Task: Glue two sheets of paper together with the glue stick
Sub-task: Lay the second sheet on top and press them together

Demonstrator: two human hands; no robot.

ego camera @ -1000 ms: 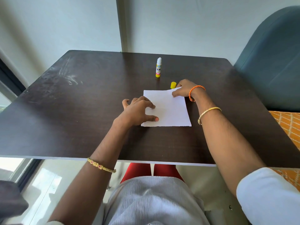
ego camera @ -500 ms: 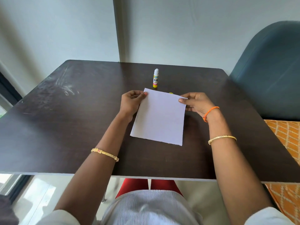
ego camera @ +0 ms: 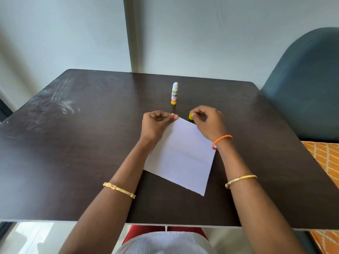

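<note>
A white paper (ego camera: 181,154) sits rotated on the dark table (ego camera: 73,143); I cannot tell whether it is one sheet or two. My left hand (ego camera: 156,123) pinches its far left corner between thumb and fingers. My right hand (ego camera: 209,123) is curled over its far right corner and pinches it there. The glue stick (ego camera: 174,94), white and yellow, stands upright and uncapped just beyond my hands. Its yellow cap (ego camera: 190,116) lies on the table, touching my right fingertips.
A blue-grey chair back (ego camera: 308,85) stands at the table's right side, with an orange patterned cushion (ego camera: 324,162) below it. A pale wall rises behind the table. The table's near edge (ego camera: 55,221) runs across just above my lap.
The paper has turned clockwise and shifted right and nearer to me. Both hands moved closer together at its far edge, and the yellow cap shows again beside my right hand.
</note>
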